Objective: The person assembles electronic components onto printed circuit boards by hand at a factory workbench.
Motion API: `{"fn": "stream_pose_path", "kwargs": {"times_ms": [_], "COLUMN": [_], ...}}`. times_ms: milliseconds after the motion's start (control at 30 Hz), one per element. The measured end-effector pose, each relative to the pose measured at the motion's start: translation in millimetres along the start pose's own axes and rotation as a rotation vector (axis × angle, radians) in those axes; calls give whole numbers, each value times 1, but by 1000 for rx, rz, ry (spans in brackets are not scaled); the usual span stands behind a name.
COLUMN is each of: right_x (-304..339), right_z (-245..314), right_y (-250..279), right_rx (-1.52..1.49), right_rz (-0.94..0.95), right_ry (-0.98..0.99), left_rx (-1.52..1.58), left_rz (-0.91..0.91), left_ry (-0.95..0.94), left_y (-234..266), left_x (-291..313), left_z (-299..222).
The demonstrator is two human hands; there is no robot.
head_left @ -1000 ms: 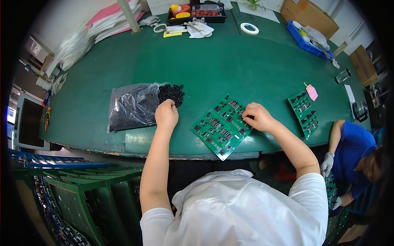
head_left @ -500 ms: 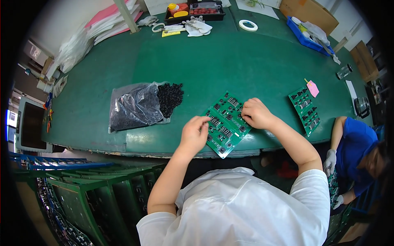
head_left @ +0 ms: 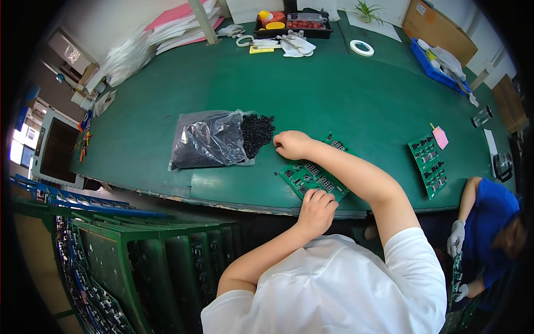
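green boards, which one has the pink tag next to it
The far-right board, lying apart near the table's right edge, with the pink tag at its top corner. The board under both hands has no tag.

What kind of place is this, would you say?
Probably an electronics assembly workshop: green circuit boards lie on a large green worktable, a clear bag spills small black parts, and racks of more boards stand below.

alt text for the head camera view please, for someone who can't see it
Seen from above, a person in a white shirt works at a green table: the left hand presses on a green circuit board, while the right hand reaches across to a pile of small black parts spilling from a clear plastic bag.
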State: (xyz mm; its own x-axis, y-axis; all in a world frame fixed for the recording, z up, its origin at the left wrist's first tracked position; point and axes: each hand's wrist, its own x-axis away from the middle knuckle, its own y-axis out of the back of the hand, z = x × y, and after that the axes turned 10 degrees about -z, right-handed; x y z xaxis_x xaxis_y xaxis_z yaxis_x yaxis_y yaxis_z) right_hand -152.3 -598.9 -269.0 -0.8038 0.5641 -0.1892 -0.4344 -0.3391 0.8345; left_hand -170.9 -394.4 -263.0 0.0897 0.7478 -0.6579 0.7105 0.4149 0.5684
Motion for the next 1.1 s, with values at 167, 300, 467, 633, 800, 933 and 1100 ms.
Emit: {"fn": "stream_pose_path", "kwargs": {"times_ms": [167,300,467,633,800,933,1100], "right_x": [-8,5,3,1,21,88,172], "right_z": [42,66,58,33,5,-18,-39], "right_y": [-2,8,7,9,45,95,95], "right_rx": [157,454,391,266,-124,-354,-193], "right_rz": [217,401,405,326,-87,-207,-362], "right_ry": [96,124,-100,-130,-156,-318,-33], "left_rx": [37,53,69,131,36,0,-140], "left_rz": [-63,-80,-60,-31,-2,75,182], "left_ry": [62,105,133,125,112,-45,-170], "left_y": [-1,-7,-8,0,-2,9,14], "left_x": [-1,-2,-1,-3,0,-4,7], "left_z": [2,6,6,7,9,10,17]}}
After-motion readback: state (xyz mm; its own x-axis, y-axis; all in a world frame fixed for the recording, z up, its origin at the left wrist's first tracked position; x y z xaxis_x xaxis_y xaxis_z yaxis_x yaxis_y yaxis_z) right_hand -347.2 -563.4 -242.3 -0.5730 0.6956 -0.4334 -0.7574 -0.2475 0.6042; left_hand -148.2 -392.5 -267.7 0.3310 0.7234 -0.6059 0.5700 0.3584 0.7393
